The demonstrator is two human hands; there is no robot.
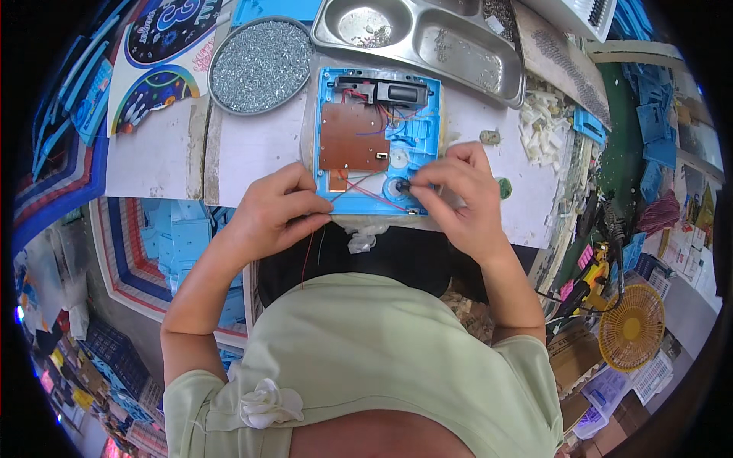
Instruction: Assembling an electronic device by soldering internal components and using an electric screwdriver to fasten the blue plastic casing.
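Note:
A blue plastic housing [347, 204] lies open on the table in front of me, with a brown circuit board [353, 137] and a black battery-box-like part [401, 94] inside. Thin red wires [370, 191] cross its near end. At the near left corner, my left hand [279, 210] is closed in a pinch on thin wires, whose loose ends hang below the fingers. My right hand [466, 195] pinches a small black part [402, 185] over a round seat at the near right of the housing. The fingertips partly cover that part.
Beyond the housing stand a round tray of screws [261, 67] and a steel compartment tray [466, 57] with small parts. White plastic pieces [544, 128] are piled at the right. A yellow fan [631, 328] is lower right. Blue panels [177, 240] fill a striped bag at left.

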